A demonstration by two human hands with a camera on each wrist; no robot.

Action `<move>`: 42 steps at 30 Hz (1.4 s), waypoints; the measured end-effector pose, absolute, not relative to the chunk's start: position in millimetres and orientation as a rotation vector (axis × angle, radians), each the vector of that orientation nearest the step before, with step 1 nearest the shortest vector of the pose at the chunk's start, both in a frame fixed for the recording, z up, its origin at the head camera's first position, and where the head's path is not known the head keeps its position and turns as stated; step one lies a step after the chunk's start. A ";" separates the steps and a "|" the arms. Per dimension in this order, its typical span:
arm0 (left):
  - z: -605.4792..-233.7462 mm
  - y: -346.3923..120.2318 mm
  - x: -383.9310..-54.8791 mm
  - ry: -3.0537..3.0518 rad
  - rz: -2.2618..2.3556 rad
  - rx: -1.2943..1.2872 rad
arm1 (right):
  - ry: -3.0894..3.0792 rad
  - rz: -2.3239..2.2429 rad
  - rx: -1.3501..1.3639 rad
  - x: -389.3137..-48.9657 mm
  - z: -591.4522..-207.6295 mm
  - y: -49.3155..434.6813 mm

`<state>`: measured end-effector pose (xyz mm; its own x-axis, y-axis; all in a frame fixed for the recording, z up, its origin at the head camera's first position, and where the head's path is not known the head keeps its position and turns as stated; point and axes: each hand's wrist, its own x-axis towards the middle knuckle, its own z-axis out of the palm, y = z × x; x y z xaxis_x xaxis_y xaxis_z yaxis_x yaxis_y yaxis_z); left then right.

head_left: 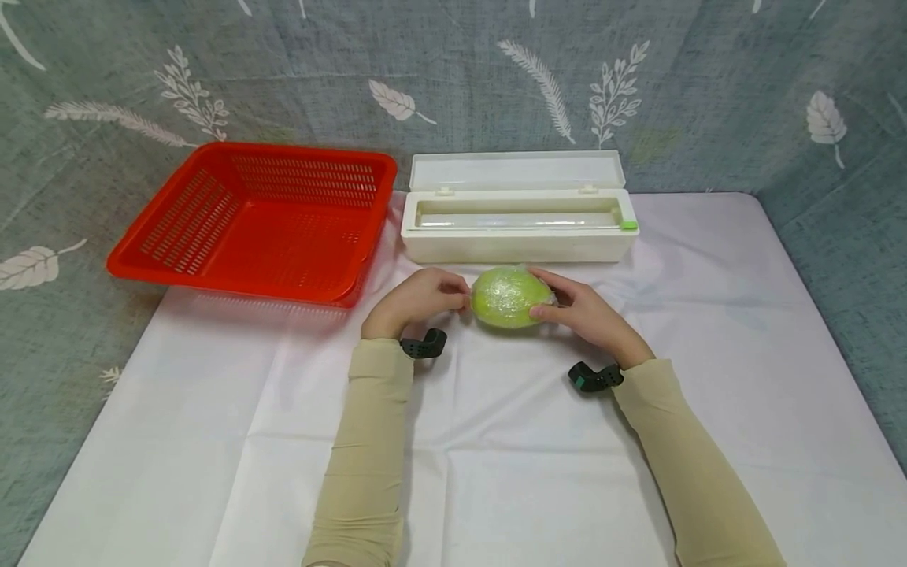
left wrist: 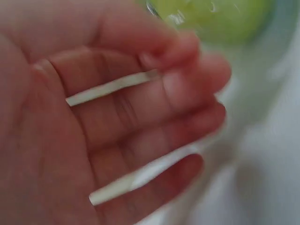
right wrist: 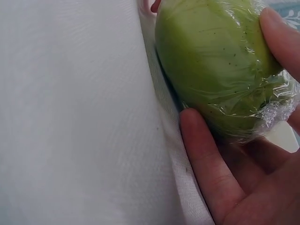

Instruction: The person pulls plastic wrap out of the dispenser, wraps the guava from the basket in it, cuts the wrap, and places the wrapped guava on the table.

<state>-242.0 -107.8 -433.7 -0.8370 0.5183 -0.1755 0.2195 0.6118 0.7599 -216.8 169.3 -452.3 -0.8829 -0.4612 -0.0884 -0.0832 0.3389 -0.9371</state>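
Observation:
A green oval fruit that looks like a mango (head_left: 509, 298), wrapped in shiny cling film, is held low over the white cloth. My right hand (head_left: 591, 315) grips its right end, thumb on the near side and fingers on the far side. Bunched film (right wrist: 279, 103) gathers at that end in the right wrist view. At the opposite end is my left hand (head_left: 421, 299), fingers curled, with thumb and fingertips pinched together right at the wrapped surface. The left wrist view shows these fingertips close up below the blurred fruit (left wrist: 215, 18); what lies between them is hidden.
Behind the hands stands a white cling film dispenser (head_left: 520, 248), its lid (head_left: 517, 171) raised, a roll inside and a green slider (head_left: 628, 225) at the right. A red plastic basket (head_left: 248, 285) sits at the back left. A patterned grey-green curtain (head_left: 460, 63) hangs behind the table.

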 end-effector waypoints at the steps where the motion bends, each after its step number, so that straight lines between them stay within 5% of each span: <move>1: -432.9 -107.2 -241.7 2.447 1.088 0.573 | 2.271 -1.561 -0.481 -218.1 -455.7 170.1; 11: -432.7 -100.4 -240.6 2.206 1.297 0.298 | 2.302 -1.510 -0.521 -217.3 -455.5 170.4; 20: -430.1 -100.0 -237.5 2.198 1.257 0.315 | 2.253 -1.551 -0.523 -206.4 -431.6 164.7; 42: -434.3 -102.8 -241.4 2.152 1.414 0.411 | 2.298 -1.478 -0.591 -217.9 -454.7 170.6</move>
<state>-241.4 -102.8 -434.3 -0.8146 0.5178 -0.2613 -0.0342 0.4068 0.9129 -217.9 170.6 -454.7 -0.8537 -0.5170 -0.0620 -0.1579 0.3705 -0.9153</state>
